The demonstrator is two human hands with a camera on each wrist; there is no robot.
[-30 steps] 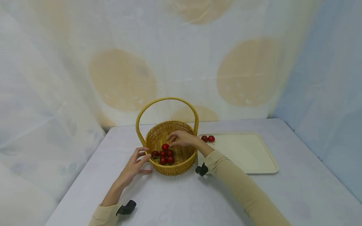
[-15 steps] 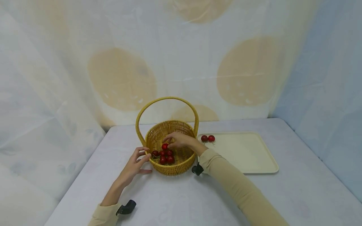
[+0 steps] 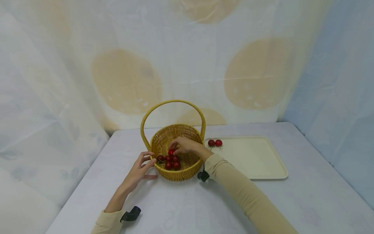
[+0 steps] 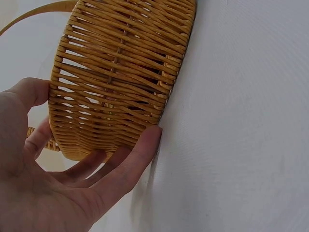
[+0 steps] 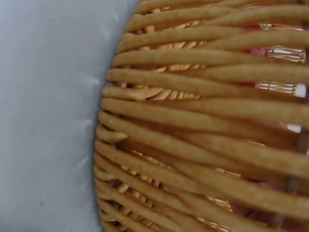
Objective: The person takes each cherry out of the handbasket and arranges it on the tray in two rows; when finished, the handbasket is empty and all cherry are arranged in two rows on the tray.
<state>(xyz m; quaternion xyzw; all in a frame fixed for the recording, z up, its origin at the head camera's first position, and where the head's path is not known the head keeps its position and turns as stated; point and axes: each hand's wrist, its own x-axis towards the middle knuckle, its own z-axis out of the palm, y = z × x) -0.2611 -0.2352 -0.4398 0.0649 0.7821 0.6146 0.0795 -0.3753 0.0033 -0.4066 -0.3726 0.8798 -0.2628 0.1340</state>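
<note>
Fingers of the right hand (image 3: 185, 145) curl around one cherry (image 3: 171, 152) at the far edge of the cluster (image 3: 176, 165) inside the wicker basket (image 3: 176, 176), pinching it from its right; round, it shows no long axis. Farther from it, the left hand (image 3: 137, 172) grips the basket's left rim. Right of the basket, a cream tray (image 3: 248, 157) bears two more cherries (image 3: 218, 143) on the pale table (image 3: 181, 208), before patterned drapes (image 3: 193, 65).

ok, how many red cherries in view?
8: six cherries in the basket, one at the right hand; two cherries on the tray, far left corner. The hand may hide more.
</note>
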